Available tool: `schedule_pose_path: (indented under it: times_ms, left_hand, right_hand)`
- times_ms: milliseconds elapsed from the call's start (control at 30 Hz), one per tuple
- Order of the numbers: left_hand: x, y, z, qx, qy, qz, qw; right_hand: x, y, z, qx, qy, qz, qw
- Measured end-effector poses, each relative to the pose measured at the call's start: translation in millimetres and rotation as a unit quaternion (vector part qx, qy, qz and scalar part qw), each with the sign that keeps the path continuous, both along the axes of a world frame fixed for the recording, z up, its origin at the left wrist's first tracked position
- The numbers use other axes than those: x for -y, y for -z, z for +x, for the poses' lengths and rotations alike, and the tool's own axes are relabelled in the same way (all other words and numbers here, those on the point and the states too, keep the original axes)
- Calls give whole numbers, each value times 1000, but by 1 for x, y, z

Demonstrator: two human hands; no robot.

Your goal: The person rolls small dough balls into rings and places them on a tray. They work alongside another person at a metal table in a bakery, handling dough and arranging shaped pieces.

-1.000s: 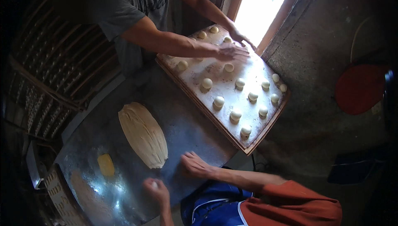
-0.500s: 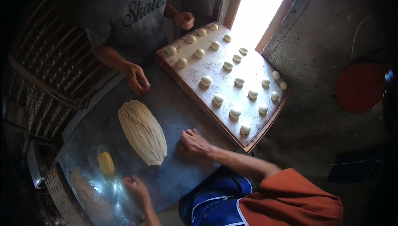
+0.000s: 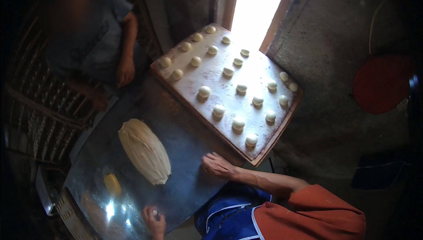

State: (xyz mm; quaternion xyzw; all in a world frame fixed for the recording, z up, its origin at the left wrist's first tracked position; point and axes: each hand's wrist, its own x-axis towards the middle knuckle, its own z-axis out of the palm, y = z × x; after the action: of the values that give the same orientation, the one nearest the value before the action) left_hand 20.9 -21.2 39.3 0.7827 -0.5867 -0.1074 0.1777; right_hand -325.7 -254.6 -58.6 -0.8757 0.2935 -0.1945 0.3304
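1. Your left hand (image 3: pixel 154 222) curls its fingers around a small pale dough piece (image 3: pixel 154 213) at the shiny metal table (image 3: pixel 185 138) edge.
2. Your right hand (image 3: pixel 218 166) lies flat, fingers spread, empty.
3. A ridged dough loaf (image 3: pixel 144 150) lies nearby.

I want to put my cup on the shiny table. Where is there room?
The bare metal table between the big dough lump and the wooden board is free, just above the right hand. The board is crowded with dough balls. By the left hand and the yellow piece, space is tight.
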Motion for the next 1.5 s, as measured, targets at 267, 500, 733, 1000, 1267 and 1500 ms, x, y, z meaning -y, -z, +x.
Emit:
schedule_pose_path:
  times_ms: [267,500,733,1000,1267,1500]
  left_hand:
    - [239,-145,-123,-35,298,-54,952]
    - [515,-109,-386,-306,312,-206,876]
    - [464,-112,-397,-75,290,-181,937]
    - [180,-38,-186,-61,-275,-159,946]
    - [137,-1,-18,-255,-248,-139,925]
    - [68,-83,-103,-404,-199,-96,888]
  right_hand:
    - [14,-109,-38,4,-57,81,995]
    - [225,-263,-206,314,395,-235,831]
    - [287,-173,-249,-11,480,-234,846]
    - [62,-213,-79,178,170,138,959]
    - [3,-109,94,23,-101,502,859]
    - [-12,-80,195,94,43,587,803]
